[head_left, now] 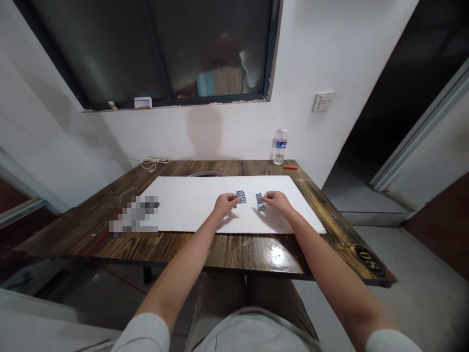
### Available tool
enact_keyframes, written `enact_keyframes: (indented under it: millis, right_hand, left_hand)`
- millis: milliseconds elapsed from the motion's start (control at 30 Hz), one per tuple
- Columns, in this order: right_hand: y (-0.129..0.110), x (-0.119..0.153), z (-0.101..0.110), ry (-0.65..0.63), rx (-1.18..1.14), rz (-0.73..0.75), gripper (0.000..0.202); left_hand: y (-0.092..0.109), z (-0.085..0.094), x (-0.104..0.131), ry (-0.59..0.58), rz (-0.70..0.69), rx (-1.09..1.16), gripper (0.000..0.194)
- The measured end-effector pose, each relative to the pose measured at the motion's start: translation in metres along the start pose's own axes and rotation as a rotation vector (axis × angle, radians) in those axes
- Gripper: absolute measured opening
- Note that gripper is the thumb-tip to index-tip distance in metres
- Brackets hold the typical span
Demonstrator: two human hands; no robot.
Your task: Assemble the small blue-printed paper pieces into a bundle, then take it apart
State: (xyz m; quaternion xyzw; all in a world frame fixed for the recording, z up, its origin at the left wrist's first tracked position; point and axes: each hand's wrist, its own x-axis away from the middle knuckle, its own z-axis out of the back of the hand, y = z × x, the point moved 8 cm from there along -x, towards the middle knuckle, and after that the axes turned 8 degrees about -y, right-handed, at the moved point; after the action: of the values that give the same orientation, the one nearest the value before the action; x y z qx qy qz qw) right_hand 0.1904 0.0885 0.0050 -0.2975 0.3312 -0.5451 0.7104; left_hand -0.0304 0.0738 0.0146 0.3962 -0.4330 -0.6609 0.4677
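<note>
Over the white board, my left hand (224, 204) pinches a small flat blue-and-white striped piece (242, 194) between thumb and fingers. A similar blue-and-white striped piece (260, 206) is in the fingertips of my right hand (276, 201), a short gap to the right. Both pieces are too small to tell exactly what they are. Each hand covers part of its piece. Beneath them lies the white board (190, 210), with shadows of the hands on it.
The board lies on a dark wooden table (249, 249). A clear water bottle (280, 146) and a red pen-like stick (290, 167) stand and lie at the back right. A white cable (156, 162) is at the back left. A pixelated patch hides the board's left end.
</note>
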Motion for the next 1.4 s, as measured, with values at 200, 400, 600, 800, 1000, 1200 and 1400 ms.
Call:
enact_keyframes:
  millis: [200, 400, 600, 800, 1000, 1200, 1400]
  right_hand:
    - [0.011, 0.003, 0.001, -0.083, 0.193, -0.120, 0.028]
    - [0.003, 0.010, 0.005, -0.029, 0.397, -0.116, 0.028]
    - [-0.033, 0.010, -0.017, -0.020, 0.025, 0.177, 0.032]
    - [-0.040, 0.012, -0.036, -0.058, -0.204, 0.189, 0.037]
    - [-0.043, 0.012, -0.038, -0.169, -0.375, 0.201, 0.038]
    - [-0.045, 0.012, -0.039, -0.219, -0.411, 0.219, 0.043]
    - [-0.041, 0.008, -0.036, -0.154, -0.303, 0.209, 0.044]
  left_hand:
    - [-0.001, 0.002, 0.002, 0.019, 0.043, -0.012, 0.038]
    - [-0.002, 0.002, 0.003, 0.024, 0.042, -0.026, 0.038]
    - [-0.004, -0.009, 0.002, -0.043, 0.035, -0.058, 0.042]
    - [-0.002, -0.021, 0.005, -0.168, 0.024, -0.091, 0.051]
    - [0.006, -0.023, 0.008, -0.217, -0.017, -0.059, 0.052]
    - [0.012, -0.022, 0.010, -0.227, -0.053, -0.038, 0.051]
    - [0.009, -0.021, 0.007, -0.211, -0.063, -0.046, 0.048]
